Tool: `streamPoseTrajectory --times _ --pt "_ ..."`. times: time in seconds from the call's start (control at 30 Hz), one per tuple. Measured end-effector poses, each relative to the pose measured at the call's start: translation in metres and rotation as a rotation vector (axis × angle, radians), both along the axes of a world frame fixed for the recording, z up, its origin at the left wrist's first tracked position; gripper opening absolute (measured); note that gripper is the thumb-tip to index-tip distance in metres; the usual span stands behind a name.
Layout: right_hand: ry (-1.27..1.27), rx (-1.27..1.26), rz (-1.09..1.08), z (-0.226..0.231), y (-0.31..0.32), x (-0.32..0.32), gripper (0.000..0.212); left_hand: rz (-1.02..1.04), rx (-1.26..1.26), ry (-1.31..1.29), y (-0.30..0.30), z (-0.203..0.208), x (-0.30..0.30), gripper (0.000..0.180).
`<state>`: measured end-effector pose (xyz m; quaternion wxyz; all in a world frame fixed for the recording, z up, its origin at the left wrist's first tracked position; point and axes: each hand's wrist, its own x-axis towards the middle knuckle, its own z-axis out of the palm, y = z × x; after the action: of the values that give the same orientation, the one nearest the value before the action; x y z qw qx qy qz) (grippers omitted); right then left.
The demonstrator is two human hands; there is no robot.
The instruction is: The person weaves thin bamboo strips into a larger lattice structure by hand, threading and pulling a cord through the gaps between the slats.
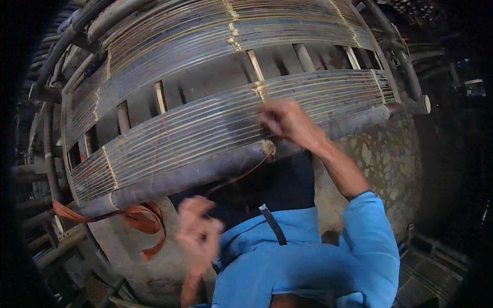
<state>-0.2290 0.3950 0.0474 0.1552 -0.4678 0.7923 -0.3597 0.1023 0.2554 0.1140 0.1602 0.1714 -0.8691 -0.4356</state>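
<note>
A long bench or bed of thin bamboo slats (205,120), bound crosswise with pale ties, spans the space before me. Its near edge is a thick dark bamboo pole (195,172). My right hand (285,120) is curled, fingers bent, over the front slats beside a pale binding (257,90); what its fingers grip is hidden. Low and left of centre, my left hand (197,233) is blurred, with bent fingers close together. A thin brown strip (239,177) runs from the pole's middle down to that hand, and its fingers appear closed on it.
An orange-brown strap (141,218) hangs looped over the pole's left end. Bamboo posts and rails (49,149) stand at the left. A bamboo frame (405,61) rises at the right. Below the pole lies rough grey ground (377,169). Another slatted piece (429,277) sits at the lower right.
</note>
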Motion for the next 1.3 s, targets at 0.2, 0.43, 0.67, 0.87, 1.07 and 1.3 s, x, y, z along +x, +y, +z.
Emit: streamPoseTrajectory --times 0.2,0.43,0.67,0.87,1.07,1.3 --pt "0.451 -0.169 -0.169 -0.021 -0.048 -0.028 0.021 0.683 -0.614 -0.147 -0.097 -0.066 0.031 0.031" --pt "0.461 -0.031 0.080 -0.034 -0.059 -0.026 0.025 0.623 -0.783 -0.131 -0.116 -0.088 0.018 0.022" --pt "0.040 -0.459 0.673 0.033 -0.128 0.169 0.050 0.410 -0.326 -0.067 -0.125 -0.073 0.004 0.006" --pt "-0.144 -0.288 0.560 0.052 -0.142 0.134 0.077 0.223 0.379 -0.175 -0.142 0.039 0.053 0.013" --pt "-0.036 -0.001 0.365 0.069 -0.164 0.082 0.084 0.582 -0.030 -0.071 -0.228 0.100 0.117 0.013" --pt "0.087 -0.328 0.520 0.013 -0.215 0.103 0.054 -0.041 -0.278 -0.028 -0.233 0.146 0.169 0.012"
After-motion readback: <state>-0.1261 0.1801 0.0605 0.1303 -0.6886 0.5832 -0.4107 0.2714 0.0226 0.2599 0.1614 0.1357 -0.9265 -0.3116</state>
